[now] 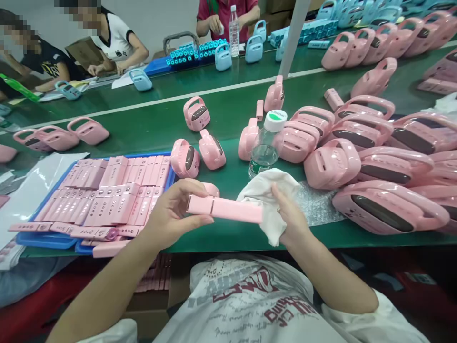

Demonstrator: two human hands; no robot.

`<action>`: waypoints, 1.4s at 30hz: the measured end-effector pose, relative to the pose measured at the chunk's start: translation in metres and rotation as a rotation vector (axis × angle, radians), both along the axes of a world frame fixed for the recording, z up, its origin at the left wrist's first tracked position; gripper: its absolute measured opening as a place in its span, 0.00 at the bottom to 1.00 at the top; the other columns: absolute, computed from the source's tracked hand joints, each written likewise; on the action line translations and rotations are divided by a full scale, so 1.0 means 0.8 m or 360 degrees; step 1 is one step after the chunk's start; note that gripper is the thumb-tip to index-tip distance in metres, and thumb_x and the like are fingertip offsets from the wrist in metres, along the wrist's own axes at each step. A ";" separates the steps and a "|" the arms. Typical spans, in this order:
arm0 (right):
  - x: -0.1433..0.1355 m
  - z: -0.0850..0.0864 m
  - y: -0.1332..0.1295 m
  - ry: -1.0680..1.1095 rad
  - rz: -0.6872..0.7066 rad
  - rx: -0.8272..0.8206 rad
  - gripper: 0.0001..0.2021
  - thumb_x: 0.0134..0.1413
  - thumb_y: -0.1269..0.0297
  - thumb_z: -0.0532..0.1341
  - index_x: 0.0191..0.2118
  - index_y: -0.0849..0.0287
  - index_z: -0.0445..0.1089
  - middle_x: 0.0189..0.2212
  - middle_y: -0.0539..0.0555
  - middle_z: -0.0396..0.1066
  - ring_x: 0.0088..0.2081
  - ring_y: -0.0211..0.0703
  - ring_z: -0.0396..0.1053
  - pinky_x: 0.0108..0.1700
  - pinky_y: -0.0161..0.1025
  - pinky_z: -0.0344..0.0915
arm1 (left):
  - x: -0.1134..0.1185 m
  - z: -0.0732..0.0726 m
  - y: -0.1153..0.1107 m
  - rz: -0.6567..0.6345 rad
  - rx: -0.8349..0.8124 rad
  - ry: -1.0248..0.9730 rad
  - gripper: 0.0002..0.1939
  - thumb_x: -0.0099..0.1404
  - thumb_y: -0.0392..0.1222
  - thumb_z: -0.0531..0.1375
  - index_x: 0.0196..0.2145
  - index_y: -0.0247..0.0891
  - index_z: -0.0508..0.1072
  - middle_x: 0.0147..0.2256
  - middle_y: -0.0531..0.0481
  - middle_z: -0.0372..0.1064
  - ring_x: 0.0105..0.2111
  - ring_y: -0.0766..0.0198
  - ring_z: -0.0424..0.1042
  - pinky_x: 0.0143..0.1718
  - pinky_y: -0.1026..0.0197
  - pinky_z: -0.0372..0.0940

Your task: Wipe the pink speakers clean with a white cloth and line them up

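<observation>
A long pink stick-shaped piece (232,209) lies across the middle of the view. My left hand (174,212) pinches its left end between thumb and fingers. In my right hand (291,216) is a white cloth (273,200), bunched and touching the piece's right end. Just beyond the cloth stands a clear bottle (264,152) with a white and green cap. A blue tray (44,238) to the left is packed with similar pink sticks. Two rounded pink handled units (212,150) stand beyond my left hand.
Many pink handled units (385,205) crowd the right side of the green table (214,236). Bubble wrap (319,205) lies near my right hand. A metal post (294,38) rises beyond. Across the table sit several people among blue units (223,57).
</observation>
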State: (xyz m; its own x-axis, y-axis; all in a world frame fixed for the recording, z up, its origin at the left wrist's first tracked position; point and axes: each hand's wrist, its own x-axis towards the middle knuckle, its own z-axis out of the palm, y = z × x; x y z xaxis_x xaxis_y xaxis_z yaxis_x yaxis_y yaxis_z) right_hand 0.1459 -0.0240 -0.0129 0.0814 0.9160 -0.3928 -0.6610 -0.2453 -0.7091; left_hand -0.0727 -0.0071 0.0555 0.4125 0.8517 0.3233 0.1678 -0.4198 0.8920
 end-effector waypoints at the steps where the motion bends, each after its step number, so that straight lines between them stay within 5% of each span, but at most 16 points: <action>1: 0.001 0.000 -0.003 -0.0019 0.0084 0.0049 0.25 0.32 0.42 0.74 0.35 0.54 0.75 0.30 0.52 0.79 0.31 0.46 0.77 0.29 0.37 0.74 | -0.003 -0.003 -0.005 0.0011 0.0043 -0.0047 0.17 0.53 0.32 0.71 0.38 0.42 0.72 0.38 0.50 0.71 0.41 0.61 0.74 0.41 0.62 0.71; 6: -0.005 0.004 -0.027 -0.0392 0.0837 0.0623 0.20 0.48 0.51 0.69 0.45 0.56 0.76 0.33 0.53 0.78 0.32 0.43 0.76 0.30 0.36 0.73 | -0.007 -0.022 -0.024 -0.0061 0.0156 -0.0090 0.11 0.60 0.27 0.64 0.34 0.43 0.76 0.46 0.46 0.69 0.51 0.54 0.71 0.49 0.50 0.70; 9: -0.016 0.005 -0.035 -0.0654 0.0745 0.0817 0.19 0.50 0.59 0.69 0.49 0.53 0.75 0.41 0.53 0.78 0.40 0.47 0.77 0.37 0.40 0.75 | 0.000 -0.036 -0.033 0.0068 0.0192 -0.0144 0.17 0.58 0.26 0.65 0.41 0.46 0.77 0.49 0.47 0.69 0.51 0.57 0.71 0.49 0.56 0.70; 13: -0.025 -0.003 -0.039 -0.0976 0.0515 0.1077 0.18 0.55 0.65 0.65 0.53 0.49 0.73 0.49 0.53 0.76 0.50 0.49 0.74 0.50 0.45 0.73 | 0.011 -0.058 -0.040 0.0330 -0.0083 -0.0444 0.31 0.57 0.34 0.68 0.56 0.51 0.68 0.51 0.46 0.70 0.48 0.60 0.74 0.42 0.64 0.72; 18: -0.020 -0.017 -0.033 -0.1304 0.0303 0.1589 0.24 0.59 0.70 0.61 0.60 0.48 0.66 0.53 0.58 0.72 0.52 0.47 0.73 0.52 0.43 0.72 | 0.013 -0.072 -0.037 0.0537 -0.0480 -0.0554 0.22 0.53 0.45 0.71 0.45 0.40 0.75 0.41 0.46 0.77 0.39 0.59 0.77 0.38 0.63 0.73; 23: -0.019 -0.007 -0.015 -0.1566 0.0470 0.1851 0.25 0.63 0.71 0.54 0.64 0.52 0.60 0.54 0.61 0.70 0.55 0.47 0.70 0.52 0.42 0.72 | 0.015 -0.060 -0.036 0.0439 -0.0544 -0.0383 0.20 0.54 0.43 0.70 0.44 0.37 0.75 0.39 0.45 0.78 0.40 0.58 0.78 0.41 0.60 0.74; 28: -0.015 0.022 0.013 -0.1609 0.0566 0.1914 0.18 0.64 0.71 0.53 0.57 0.56 0.68 0.50 0.57 0.75 0.50 0.45 0.74 0.51 0.39 0.71 | 0.006 -0.018 -0.026 0.0434 -0.0282 -0.0108 0.18 0.55 0.38 0.69 0.45 0.38 0.74 0.40 0.47 0.78 0.39 0.60 0.78 0.41 0.62 0.74; 31: 0.000 0.029 0.031 -0.1533 0.0716 0.1693 0.13 0.65 0.69 0.52 0.46 0.57 0.73 0.40 0.52 0.78 0.38 0.41 0.77 0.38 0.32 0.72 | -0.019 0.024 0.016 0.0659 0.0026 -0.0091 0.19 0.55 0.39 0.68 0.45 0.39 0.74 0.39 0.48 0.78 0.37 0.62 0.78 0.38 0.64 0.74; 35: 0.014 0.021 0.044 -0.1437 0.0708 0.1515 0.14 0.66 0.67 0.50 0.39 0.58 0.73 0.28 0.49 0.76 0.26 0.37 0.73 0.28 0.30 0.67 | -0.063 0.066 0.135 0.0997 0.0415 0.0176 0.21 0.54 0.41 0.68 0.45 0.34 0.73 0.40 0.46 0.76 0.37 0.61 0.76 0.38 0.62 0.72; 39: 0.012 0.014 0.042 -0.1387 0.0961 0.1638 0.14 0.66 0.67 0.49 0.41 0.56 0.73 0.34 0.53 0.78 0.33 0.40 0.76 0.35 0.32 0.70 | -0.090 0.051 0.278 0.1297 0.0332 0.0877 0.23 0.57 0.40 0.65 0.50 0.32 0.70 0.44 0.44 0.73 0.39 0.61 0.73 0.43 0.60 0.68; 42: 0.007 0.005 0.040 -0.1417 0.0973 0.1642 0.13 0.64 0.66 0.53 0.45 0.53 0.73 0.36 0.52 0.79 0.34 0.42 0.77 0.37 0.34 0.72 | -0.088 0.016 0.358 0.1203 0.0044 0.1226 0.18 0.63 0.40 0.62 0.50 0.31 0.70 0.47 0.41 0.72 0.45 0.58 0.72 0.50 0.57 0.66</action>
